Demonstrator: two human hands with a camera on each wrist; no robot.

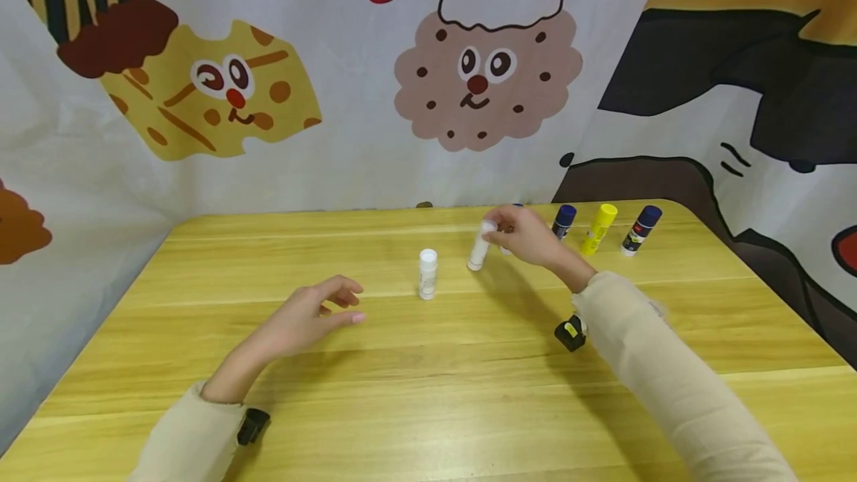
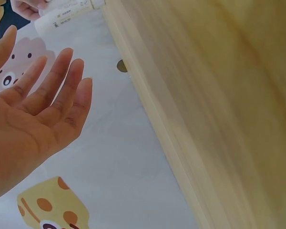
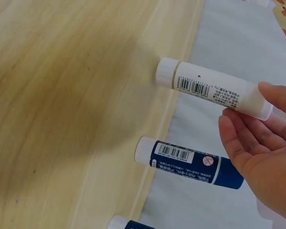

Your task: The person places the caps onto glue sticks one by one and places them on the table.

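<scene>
Near the back of the table, my right hand (image 1: 529,236) holds a white glue stick (image 1: 478,248) by its cap end, between thumb and fingers. The barcode label of this white glue stick (image 3: 207,88) faces the right wrist camera. Its base is at or very near the tabletop, slightly tilted in the head view. A second white glue stick (image 1: 427,274) stands upright to its left. My left hand (image 1: 308,318) hovers over the table left of that one, fingers loosely bent and holding nothing. The left wrist view shows the left palm (image 2: 24,124) with spread fingers.
Right of the right hand stand a blue-capped glue stick (image 1: 564,219), a yellow one (image 1: 599,229) and another blue-capped one (image 1: 640,230). One more blue glue stick (image 3: 186,162) is partly hidden behind that hand. A cartoon-printed cloth (image 1: 348,95) hangs behind the wooden table (image 1: 415,407).
</scene>
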